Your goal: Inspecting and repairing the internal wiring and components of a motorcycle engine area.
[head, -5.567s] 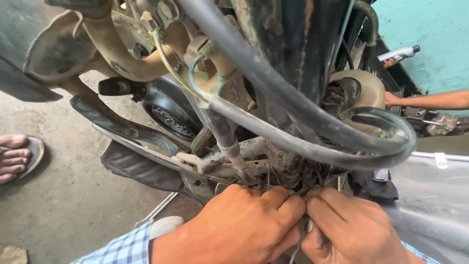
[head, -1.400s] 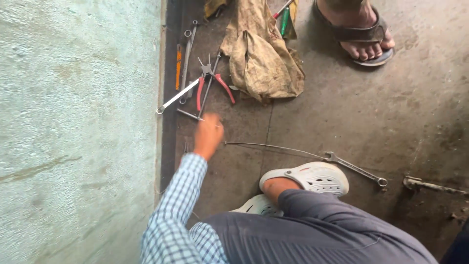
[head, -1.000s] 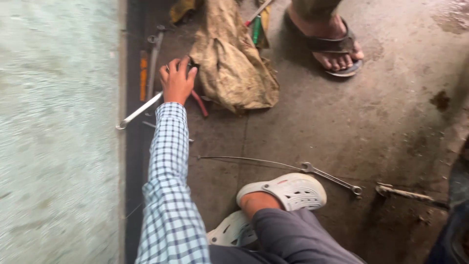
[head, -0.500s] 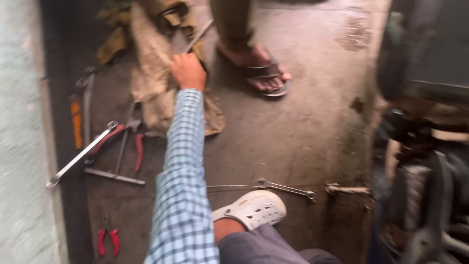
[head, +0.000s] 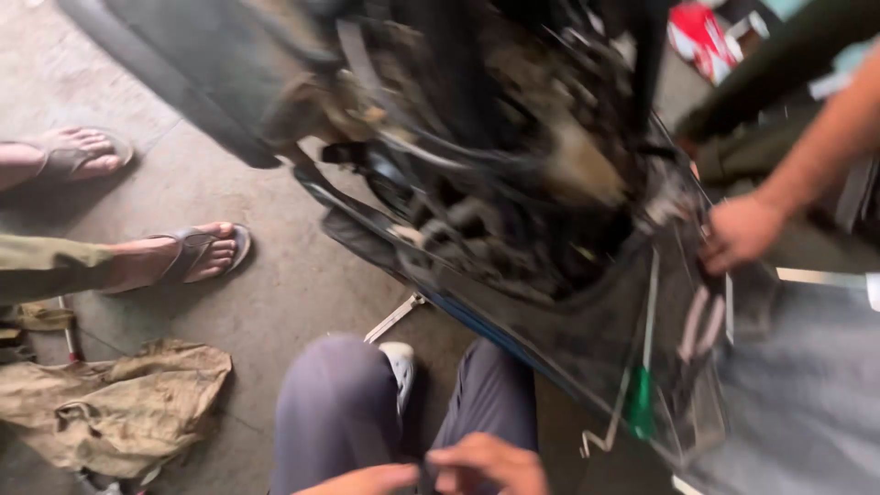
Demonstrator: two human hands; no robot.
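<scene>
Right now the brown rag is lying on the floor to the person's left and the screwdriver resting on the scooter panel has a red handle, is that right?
Not quite. The head view shows the screwdriver on the scooter panel with a green handle, not red. The rest holds: the brown rag lies on the floor to the person's left.

Sandalled feet, dirty rag, green-handled screwdriver, wrench

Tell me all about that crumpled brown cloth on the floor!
The crumpled cloth is a tan, dirty-looking rag, like coarse fabric, bunched into folds with a few dark stains. It lies flat on the grey concrete floor at the lower left, beside the seated person's knee and below a sandalled foot. No hand touches it.
</scene>
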